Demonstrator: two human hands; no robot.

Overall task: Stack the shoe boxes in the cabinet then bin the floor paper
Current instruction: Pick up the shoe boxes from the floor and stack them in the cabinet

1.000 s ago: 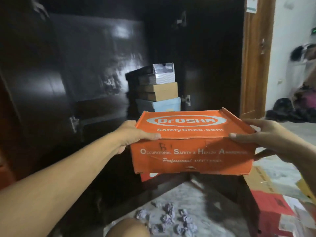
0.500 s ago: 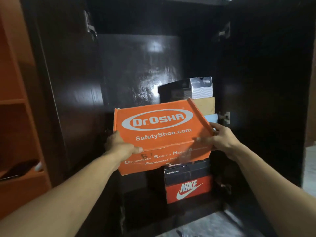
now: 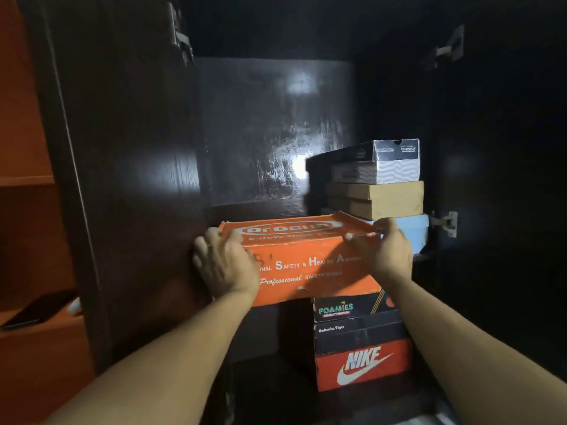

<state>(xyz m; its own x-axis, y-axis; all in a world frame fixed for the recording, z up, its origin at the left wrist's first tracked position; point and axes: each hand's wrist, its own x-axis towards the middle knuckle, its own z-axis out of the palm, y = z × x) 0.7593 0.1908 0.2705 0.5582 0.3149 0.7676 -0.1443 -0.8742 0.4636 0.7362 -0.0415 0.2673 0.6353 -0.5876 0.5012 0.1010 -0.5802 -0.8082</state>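
Note:
I hold an orange Dr.Osha shoe box (image 3: 302, 262) at the mouth of the dark cabinet (image 3: 270, 133). My left hand (image 3: 225, 265) grips its left end and my right hand (image 3: 382, 251) grips its right top edge. To its right, on the upper shelf, stands a stack: a black-and-white box (image 3: 383, 161), a brown box (image 3: 380, 199) and a pale blue box (image 3: 412, 230). Below it sit a Foamies box (image 3: 346, 309), a black box (image 3: 359, 334) and a red Nike box (image 3: 362, 365). No floor paper is in view.
The cabinet's left door (image 3: 129, 179) stands open beside my left hand, the right door (image 3: 497, 179) is open too. An orange shelf unit (image 3: 27, 210) at far left carries a dark phone-like object (image 3: 36, 309). Metal hinges (image 3: 445, 223) stick out by the blue box.
I have carried the orange box from above the floor up and forward to the cabinet's upper shelf, left of the stack. The view has closed in on the cabinet.

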